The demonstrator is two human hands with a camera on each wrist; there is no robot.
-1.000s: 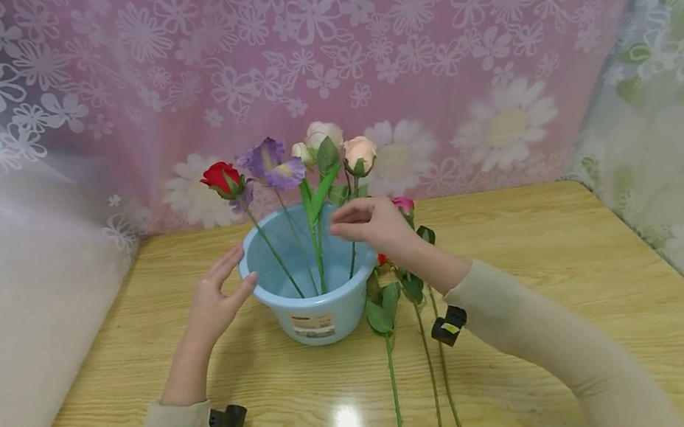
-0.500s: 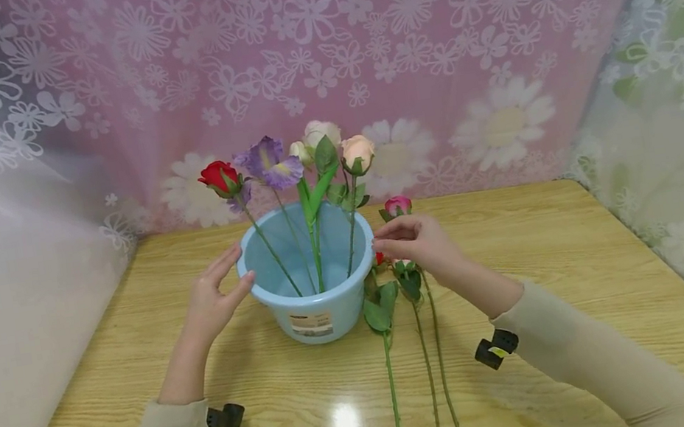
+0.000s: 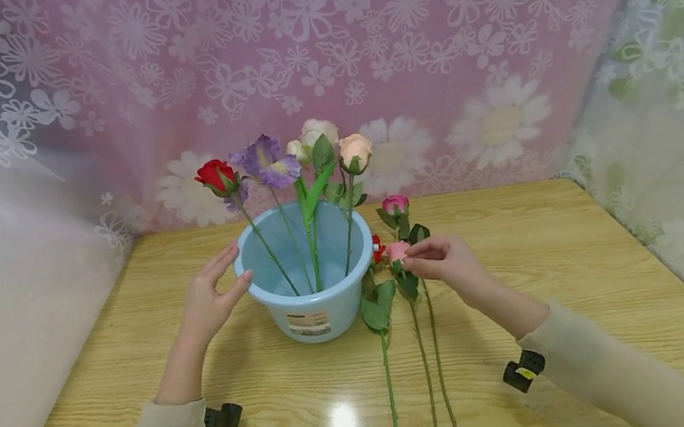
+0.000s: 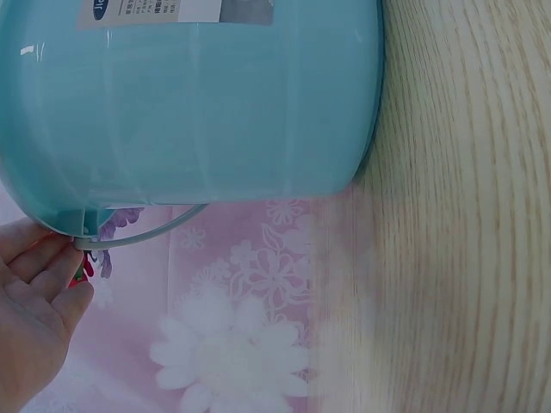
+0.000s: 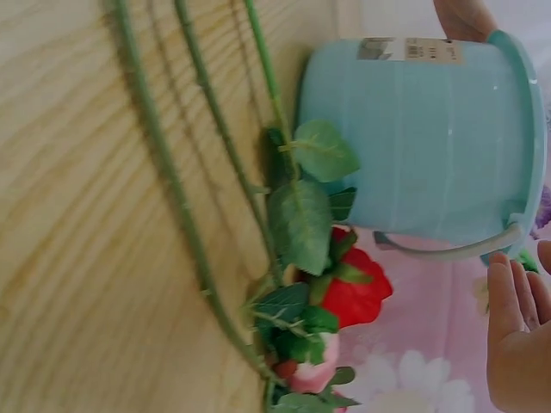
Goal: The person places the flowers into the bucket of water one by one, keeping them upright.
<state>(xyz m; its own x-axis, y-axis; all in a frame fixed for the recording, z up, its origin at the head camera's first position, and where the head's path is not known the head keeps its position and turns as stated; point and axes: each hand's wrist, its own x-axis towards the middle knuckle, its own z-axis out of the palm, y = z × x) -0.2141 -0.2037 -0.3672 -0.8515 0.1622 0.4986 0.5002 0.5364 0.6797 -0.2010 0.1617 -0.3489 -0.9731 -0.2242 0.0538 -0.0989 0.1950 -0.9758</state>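
Observation:
A light blue bucket (image 3: 313, 308) stands on the table, with a red rose (image 3: 218, 177), a purple iris (image 3: 267, 161), a white flower (image 3: 318, 131) and a peach rose (image 3: 355, 152) upright in it. My left hand (image 3: 210, 294) touches the bucket's left rim, its thumb apart from the fingers. My right hand (image 3: 454, 266) hovers right of the bucket by a pink rose (image 3: 397, 252). In the right wrist view its fingers (image 5: 508, 297) look fairly straight and hold nothing. Contact with the pink rose cannot be told.
Right of the bucket lie several flowers: a magenta rose (image 3: 395, 205), a red rose (image 5: 355, 288) partly hidden by the bucket in the head view, and long green stems (image 3: 427, 379) towards the near edge. A pink floral curtain (image 3: 318, 60) hangs behind the wooden table (image 3: 519, 230).
My right hand has moved from above the bucket, beside the peach rose, out past the right rim and down to the pink rose. My left hand has stayed at the rim.

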